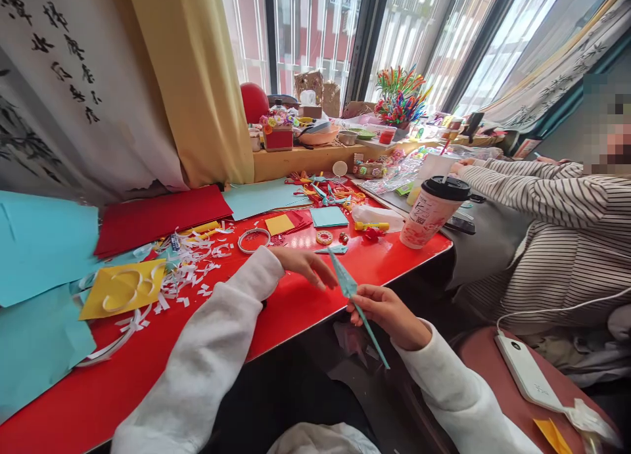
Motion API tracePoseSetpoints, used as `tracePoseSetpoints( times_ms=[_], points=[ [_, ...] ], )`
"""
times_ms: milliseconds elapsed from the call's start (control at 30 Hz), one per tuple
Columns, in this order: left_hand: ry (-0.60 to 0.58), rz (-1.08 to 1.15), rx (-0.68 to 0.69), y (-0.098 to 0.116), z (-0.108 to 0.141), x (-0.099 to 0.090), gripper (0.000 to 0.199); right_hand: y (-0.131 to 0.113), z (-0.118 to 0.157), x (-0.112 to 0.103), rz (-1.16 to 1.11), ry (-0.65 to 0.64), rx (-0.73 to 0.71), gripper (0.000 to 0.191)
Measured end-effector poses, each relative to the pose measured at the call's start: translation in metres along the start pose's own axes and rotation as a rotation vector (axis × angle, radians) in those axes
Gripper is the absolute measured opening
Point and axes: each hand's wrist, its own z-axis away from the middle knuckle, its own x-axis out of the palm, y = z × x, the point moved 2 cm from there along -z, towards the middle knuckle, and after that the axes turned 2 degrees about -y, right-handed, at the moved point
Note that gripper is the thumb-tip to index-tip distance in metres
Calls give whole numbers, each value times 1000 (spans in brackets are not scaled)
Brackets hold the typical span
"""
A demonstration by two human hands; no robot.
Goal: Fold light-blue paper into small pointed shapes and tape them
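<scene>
A folded light-blue paper piece [347,284] with a pointed tip and a long thin stem is pinched between the thumb and fingers of my right hand [382,309], just past the table's front edge. My left hand [308,268] hovers over the red table [290,309] beside the paper's upper part, its fingers slightly bent and apart, with nothing seen in them. Behind it lie a small light-blue folded piece [332,249], a round ring-shaped item [324,238] and a stack of light-blue squares [328,217].
A lidded cup [434,211] stands at the table's right corner. White paper scraps [190,270] and a yellow sheet [123,288] lie left. A person in a striped top [566,244] sits at the right. A power bank [530,372] rests on a stool [488,349].
</scene>
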Motion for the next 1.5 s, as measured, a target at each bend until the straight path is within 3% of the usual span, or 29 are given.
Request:
tracePoseSetpoints(
  times_ms=[67,133,267,367,500,667,833,933,1033,1133,1233,1500],
  points=[
    [401,-352,-120,-9,-20,-13,22,1,-1,-19,-33,169,-67,22],
    [570,-468,-198,-18,-42,-15,27,3,-3,-34,-57,284,-106,26],
    [675,-600,-242,-23,-73,-9,29,4,-8,-48,-96,398,-152,27],
    [680,-628,-243,-22,-71,-10,23,1,-13,-49,-111,421,-203,24],
    [716,-603,-238,-20,-31,-21,27,-5,-25,-39,-141,346,-203,22],
    [672,-306,-107,-16,54,-23,28,-15,-51,-4,-114,84,-166,29],
    [762,-9,-254,-14,134,-13,37,-22,-90,45,-25,-147,-154,29],
    [710,109,-278,-19,165,-9,30,-24,-123,76,30,-301,-133,27],
    [616,178,-278,-31,186,-6,30,-26,-157,101,56,-409,-120,28],
    [633,242,-270,-40,200,-5,29,-27,-183,117,21,-411,-117,27],
    [730,215,-312,-42,207,-6,30,-24,-190,128,-1,-437,-57,25],
    [1013,89,-406,-35,204,-12,32,-15,-175,141,52,-511,72,28]
  ],
)
